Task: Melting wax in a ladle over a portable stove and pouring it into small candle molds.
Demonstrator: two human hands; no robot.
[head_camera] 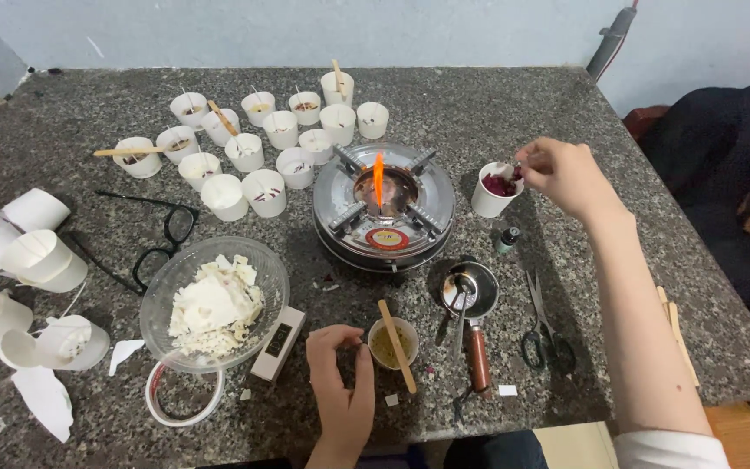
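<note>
steadying small cup (390, 342) near table edge (566, 415), left hand (343, 382).

A small stove (384, 208) with a flame stands mid-table (496, 104). At its eleven o'clock clusters a group of filled paper cups (266, 139). At three o'clock stands a cup of petals (496, 189), the right hand (566, 174) reaching into it. At six o'clock sits a small cup (391, 343) with a wooden stick (397, 346) across it, the left hand (340, 382) just beside. A ladle (470, 300) lies at five o'clock, scissors (542, 330) beyond it. At eight o'clock rests a bowl of wax (214, 304), eyeglasses (162, 234) at nine.
</note>
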